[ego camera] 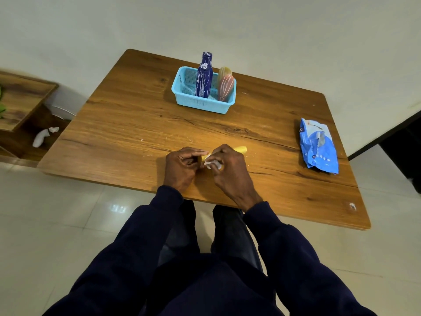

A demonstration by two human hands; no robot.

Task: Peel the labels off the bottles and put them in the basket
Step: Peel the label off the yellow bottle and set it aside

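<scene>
A yellow bottle [241, 149] lies on its side near the table's front edge, mostly hidden by both hands. My left hand [182, 166] grips its left end with curled fingers. My right hand [230, 168] curls over the bottle's middle and pinches a crumpled white label scrap [211, 162]. Farther back stands a light blue basket [193, 101]. In it a dark blue bottle [204, 76] stands upright, with a pink bottle [225, 87] and a yellowish bottle [224, 71] to its right.
A blue and white plastic packet [319, 145] lies at the table's right side. A wooden shelf unit [20, 106] stands left of the table with a white object [44, 136] on its lower level. White specks dot the wooden table [127, 133].
</scene>
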